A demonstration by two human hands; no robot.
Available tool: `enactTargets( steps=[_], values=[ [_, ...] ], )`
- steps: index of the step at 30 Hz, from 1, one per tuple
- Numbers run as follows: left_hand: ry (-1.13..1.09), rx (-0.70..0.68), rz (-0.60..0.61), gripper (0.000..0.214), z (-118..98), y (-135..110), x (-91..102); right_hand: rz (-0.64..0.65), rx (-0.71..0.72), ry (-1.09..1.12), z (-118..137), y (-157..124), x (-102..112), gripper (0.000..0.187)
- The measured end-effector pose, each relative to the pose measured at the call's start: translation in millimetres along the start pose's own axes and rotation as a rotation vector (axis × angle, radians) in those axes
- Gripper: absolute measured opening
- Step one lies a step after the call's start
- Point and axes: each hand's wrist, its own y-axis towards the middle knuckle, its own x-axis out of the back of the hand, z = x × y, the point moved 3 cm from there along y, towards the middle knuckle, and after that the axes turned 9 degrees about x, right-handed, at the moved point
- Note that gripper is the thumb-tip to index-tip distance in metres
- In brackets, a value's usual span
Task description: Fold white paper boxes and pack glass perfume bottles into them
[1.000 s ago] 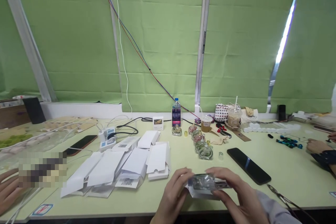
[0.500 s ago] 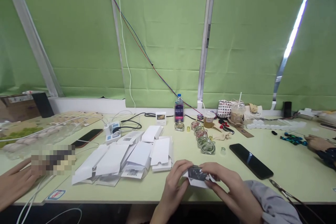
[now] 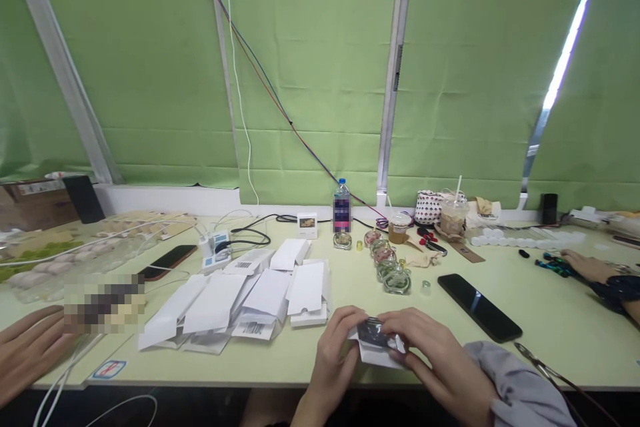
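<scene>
Compared with one second ago, another person's hand at the far right has come over to the small blue-black pieces, and the shiny clear object shows less of itself beyond the fingers. It is now between the two hands, just above the white box, near the table's front edge; how deep it sits in the box, I cannot tell. The left hand is closed on the left end of the box. The right hand pinches the right end of the clear object. Flattened white boxes lie to the left, wrapped glass bottles stand in a row beyond, and a black phone lies to the right.
</scene>
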Motion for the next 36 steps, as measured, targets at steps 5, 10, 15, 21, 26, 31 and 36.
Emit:
enactTargets(
  steps=[5,10,15,21,26,31,36],
  values=[
    [0.028,0.026,-0.011,0.05,4,-3,-0.7,0.045,0.009,-0.003,-2,-3,-2,0.026],
    [0.029,0.026,0.001,0.049,6,-6,-2.3,0.042,0.029,0.021,-2,-1,0,0.029],
    [0.009,0.007,-0.015,0.053,2,-4,-2.1,0.014,-0.017,0.047,-3,1,-2,0.026],
    [0.003,0.007,-0.004,0.051,2,-4,-2.1,0.054,-0.076,0.005,-12,14,2,0.022],
    [0.006,0.058,-0.02,0.05,4,-2,-1.7,0.102,0.017,-0.115,-29,27,-9,0.024],
    [0.006,0.079,-0.021,0.046,4,-1,-1.1,0.102,0.012,-0.225,-33,32,-15,0.024],
    [-0.057,0.177,-0.055,0.043,10,-3,-2.2,0.085,-0.141,-0.263,-30,38,0,0.021]
  ],
)
